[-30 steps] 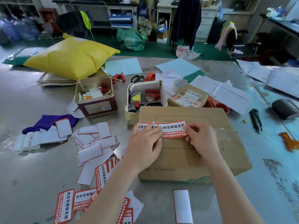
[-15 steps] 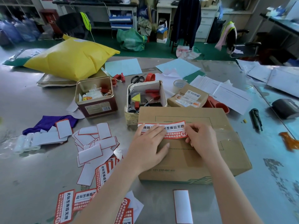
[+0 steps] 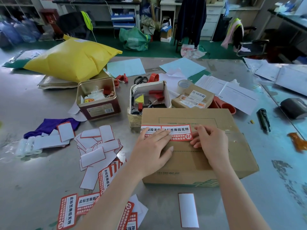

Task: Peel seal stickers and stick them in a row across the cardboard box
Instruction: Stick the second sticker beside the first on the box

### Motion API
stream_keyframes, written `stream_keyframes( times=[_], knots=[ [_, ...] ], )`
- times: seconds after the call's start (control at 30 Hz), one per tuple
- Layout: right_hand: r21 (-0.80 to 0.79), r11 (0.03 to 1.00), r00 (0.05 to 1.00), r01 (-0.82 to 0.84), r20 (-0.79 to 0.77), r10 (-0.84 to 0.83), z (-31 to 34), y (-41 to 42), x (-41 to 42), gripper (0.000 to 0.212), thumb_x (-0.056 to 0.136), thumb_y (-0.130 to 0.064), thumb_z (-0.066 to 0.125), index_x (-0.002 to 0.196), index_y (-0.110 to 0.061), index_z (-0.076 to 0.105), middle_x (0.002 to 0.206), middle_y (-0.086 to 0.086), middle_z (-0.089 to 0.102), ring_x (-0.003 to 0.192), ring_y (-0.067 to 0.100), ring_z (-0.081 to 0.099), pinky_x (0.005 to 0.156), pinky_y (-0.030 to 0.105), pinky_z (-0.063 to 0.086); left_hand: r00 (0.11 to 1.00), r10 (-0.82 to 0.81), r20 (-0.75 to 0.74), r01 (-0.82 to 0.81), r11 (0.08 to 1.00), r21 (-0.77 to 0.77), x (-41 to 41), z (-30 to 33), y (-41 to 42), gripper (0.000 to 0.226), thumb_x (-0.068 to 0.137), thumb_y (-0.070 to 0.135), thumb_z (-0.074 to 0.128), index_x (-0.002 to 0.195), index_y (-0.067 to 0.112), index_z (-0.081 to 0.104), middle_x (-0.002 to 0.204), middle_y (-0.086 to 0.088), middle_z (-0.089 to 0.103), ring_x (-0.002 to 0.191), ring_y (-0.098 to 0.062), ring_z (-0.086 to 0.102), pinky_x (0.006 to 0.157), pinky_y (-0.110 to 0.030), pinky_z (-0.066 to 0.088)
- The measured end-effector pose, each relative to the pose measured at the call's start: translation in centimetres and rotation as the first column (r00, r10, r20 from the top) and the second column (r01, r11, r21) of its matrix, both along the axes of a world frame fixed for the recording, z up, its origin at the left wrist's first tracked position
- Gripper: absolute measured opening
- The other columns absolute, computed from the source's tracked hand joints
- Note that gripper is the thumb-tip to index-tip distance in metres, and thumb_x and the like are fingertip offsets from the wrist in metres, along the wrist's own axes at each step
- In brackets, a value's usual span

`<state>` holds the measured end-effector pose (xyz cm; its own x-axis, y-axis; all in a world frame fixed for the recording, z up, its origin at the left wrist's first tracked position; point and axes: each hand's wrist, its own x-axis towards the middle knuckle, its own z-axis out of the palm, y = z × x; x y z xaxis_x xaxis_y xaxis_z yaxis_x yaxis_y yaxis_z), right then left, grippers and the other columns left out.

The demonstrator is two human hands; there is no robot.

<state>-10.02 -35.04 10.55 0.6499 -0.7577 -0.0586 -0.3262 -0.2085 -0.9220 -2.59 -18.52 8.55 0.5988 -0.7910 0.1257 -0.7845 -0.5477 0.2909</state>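
A brown cardboard box lies flat in front of me. Two red-and-white seal stickers run along its top: one at the left edge, a second overlapping it to the right. My left hand lies flat, fingers spread, pressing on both stickers. My right hand rests at the second sticker's right end, fingertips curled on it. Unpeeled stickers lie at the near left. A blank backing strip lies in front of the box.
A heap of peeled backing papers sits left of the box. Behind it stand a tin, a small open box of tools and a labelled parcel. A yellow mailer lies far left; papers and a dark tool lie right.
The second sticker has gone down flat on the box. My left hand slid right and flattened across the stickers; my right hand stayed at the sticker's right end.
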Motion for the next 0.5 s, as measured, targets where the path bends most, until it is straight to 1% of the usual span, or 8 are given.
stream_keyframes(
  times=[0.1,0.2,0.27,0.37,0.5],
  knots=[
    [0.023,0.992,0.989,0.122,0.078,-0.124,-0.1,-0.2,-0.3,0.030,0.092,-0.016,0.049,0.066,-0.023,0.064,0.062,0.001,0.070,0.048,0.018,0.063,0.065,0.035,0.056,1.000,-0.026,-0.005,0.026,0.997,0.068,0.0,0.3,-0.6,0.061,0.089,0.053,0.018,0.143,0.027,0.032,0.152,0.012,0.026,0.142,-0.003,0.017,0.113,-0.032,-0.007],
    [0.021,0.981,0.972,0.194,0.131,-0.195,-0.4,-0.2,-0.6,0.026,0.090,-0.014,0.048,0.072,-0.020,0.066,0.065,-0.001,0.070,0.046,0.014,0.062,0.063,0.035,0.056,0.998,-0.058,-0.007,0.059,0.992,0.116,0.1,0.3,-2.0,0.062,0.090,0.053,0.016,0.144,0.026,0.027,0.155,0.009,0.020,0.143,-0.007,0.012,0.116,-0.039,-0.002],
    [0.035,0.978,0.966,0.206,0.152,-0.209,-0.5,-0.2,-0.7,0.026,0.090,-0.012,0.047,0.074,-0.018,0.066,0.065,-0.001,0.069,0.046,0.014,0.062,0.062,0.034,0.055,0.997,-0.082,-0.001,0.082,0.988,0.133,0.2,0.3,-3.2,0.060,0.092,0.053,0.018,0.145,0.024,0.026,0.156,0.006,0.017,0.144,-0.009,0.011,0.118,-0.041,0.002],
    [0.030,0.978,0.966,0.206,0.151,-0.208,-0.5,-0.2,-0.7,0.025,0.090,-0.012,0.047,0.076,-0.014,0.068,0.064,0.001,0.069,0.046,0.013,0.061,0.060,0.034,0.055,0.992,-0.122,-0.041,0.127,0.984,0.126,0.5,0.3,-4.8,0.054,0.097,0.047,0.024,0.145,0.022,0.027,0.157,0.006,0.016,0.144,-0.009,0.010,0.118,-0.041,0.004],
    [0.005,0.979,0.969,0.203,0.145,-0.202,-0.5,-0.2,-0.8,0.026,0.091,-0.013,0.048,0.075,-0.015,0.068,0.063,0.000,0.069,0.046,0.014,0.061,0.062,0.035,0.056,0.973,-0.222,-0.063,0.227,0.970,0.084,0.4,0.5,-5.1,0.047,0.099,0.040,0.026,0.142,0.022,0.035,0.154,0.008,0.024,0.143,-0.007,0.014,0.116,-0.039,0.005]
  ],
)
